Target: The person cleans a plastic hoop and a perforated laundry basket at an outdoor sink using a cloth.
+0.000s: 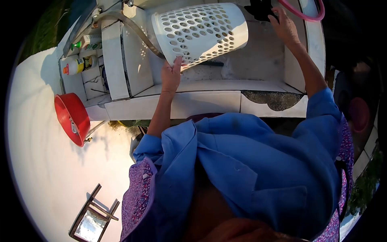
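Note:
A white plastic laundry basket (201, 34) with oval holes lies tilted on its side across the tiled sink trough (258, 60). My left hand (171, 76) grips the basket's rim at its lower left, fingers partly hidden by the edge. Off the basket's right end, my right hand (286, 29) has its thumb and fingers around the edge of a black cloth (260, 9). The cloth's upper part is cut off by the frame. Below the basket, a bluish-grey strip (211, 63) shows on the trough floor.
A grey hose (137, 30) curves into the trough from a tap. Left of it, bottles (80, 65) lie in a tiled compartment. A red basin (72, 119) hangs by the outer wall. A pink ring-shaped rim (316, 17) is at upper right. A small stool-like frame (94, 215) is at lower left.

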### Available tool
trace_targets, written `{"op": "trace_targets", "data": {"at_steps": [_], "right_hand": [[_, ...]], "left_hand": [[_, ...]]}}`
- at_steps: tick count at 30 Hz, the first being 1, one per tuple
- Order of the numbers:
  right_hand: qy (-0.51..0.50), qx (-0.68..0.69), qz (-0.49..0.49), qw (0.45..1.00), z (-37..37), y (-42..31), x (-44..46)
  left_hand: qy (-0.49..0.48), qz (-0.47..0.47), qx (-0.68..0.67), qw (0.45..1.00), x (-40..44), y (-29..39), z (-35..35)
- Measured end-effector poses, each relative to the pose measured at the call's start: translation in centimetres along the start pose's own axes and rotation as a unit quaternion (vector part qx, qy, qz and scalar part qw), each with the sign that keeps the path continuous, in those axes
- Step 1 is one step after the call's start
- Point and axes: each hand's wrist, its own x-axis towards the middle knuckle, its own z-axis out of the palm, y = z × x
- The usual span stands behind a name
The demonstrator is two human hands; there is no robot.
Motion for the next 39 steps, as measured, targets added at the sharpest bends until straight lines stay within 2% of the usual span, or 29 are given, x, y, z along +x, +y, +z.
{"op": "trace_targets", "data": {"at_steps": [1, 3, 5, 6, 7, 9, 11, 13, 15, 19, 21, 23, 24, 25, 26, 30, 32, 37, 39], "right_hand": [[-0.007, 0.023, 0.024, 0.999, 0.9, 0.4, -0.8], [-0.026, -0.005, 0.005, 1.0, 2.3, 1.1, -2.7], [-0.182, -0.115, 0.024, 0.976, 1.7, 0.7, -3.8], [-0.179, -0.089, 0.062, 0.978, 1.3, 0.5, -3.5], [-0.182, -0.091, 0.058, 0.977, 1.1, 0.4, -3.2], [-0.099, -0.031, 0.07, 0.992, 0.9, 0.5, -2.9], [-0.076, -0.026, 0.056, 0.995, 0.3, 0.4, -2.1], [-0.056, -0.018, 0.04, 0.997, -0.8, -0.3, -1.2], [0.028, 0.088, 0.038, 0.995, -2.6, -1.0, 0.0], [0.035, 0.138, 0.023, 0.989, -4.0, -0.7, -0.8], [-0.086, 0.142, 0.14, 0.976, -3.1, -0.4, -2.7], [-0.253, 0.193, 0.294, 0.901, -1.3, 1.2, -4.1], [-0.257, 0.194, 0.293, 0.9, 0.5, 2.7, -5.3], [-0.288, 0.062, 0.164, 0.941, 2.4, 4.6, -6.7], [-0.307, -0.071, 0.027, 0.949, 3.5, 5.6, -7.4], [-0.309, -0.008, 0.037, 0.95, 5.4, 4.5, -6.8], [-0.16, -0.115, -0.107, 0.974, 9.0, 6.0, -5.7], [-0.126, -0.141, -0.054, 0.981, 12.4, 3.9, -4.0], [-0.23, -0.212, -0.028, 0.949, 12.9, 2.2, -5.4]], "left_hand": [[-0.001, 0.01, -0.021, 1.0, 0.1, -0.3, 0.1], [-0.002, 0.022, -0.043, 0.999, 0.1, -0.2, 0.1], [-0.016, 0.009, -0.049, 0.999, -0.1, 0.3, 0.0], [-0.012, 0.007, -0.051, 0.999, -0.1, 0.6, -0.1], [-0.012, 0.007, -0.04, 0.999, -0.2, 0.9, -0.2], [-0.015, 0.008, -0.029, 0.999, -0.2, 0.6, -0.1], [-0.019, 0.009, -0.095, 0.995, 0.1, -0.3, 0.2], [-0.019, 0.012, -0.076, 0.997, 0.1, -0.1, 0.1], [-0.021, 0.016, -0.057, 0.998, 0.1, -0.3, 0.0], [-0.014, 0.039, -0.122, 0.992, 0.3, -1.0, 0.5], [-0.01, 0.045, -0.154, 0.987, 0.4, -1.1, 0.6], [-0.013, 0.034, -0.123, 0.992, 0.3, -1.0, 0.4], [-0.011, 0.031, -0.121, 0.992, 0.1, -1.0, 0.3], [-0.009, 0.032, -0.12, 0.992, 0.0, -0.7, 0.3], [-0.007, 0.033, -0.12, 0.992, 0.0, -0.5, 0.3], [-0.009, 0.019, -0.087, 0.996, 0.1, -0.2, 0.2], [-0.002, 0.036, -0.07, 0.997, 0.1, -0.4, 0.2], [0.005, 0.026, -0.043, 0.999, -0.1, -0.1, 0.1], [0.013, 0.026, -0.042, 0.999, -0.2, -0.1, 0.1]]}}
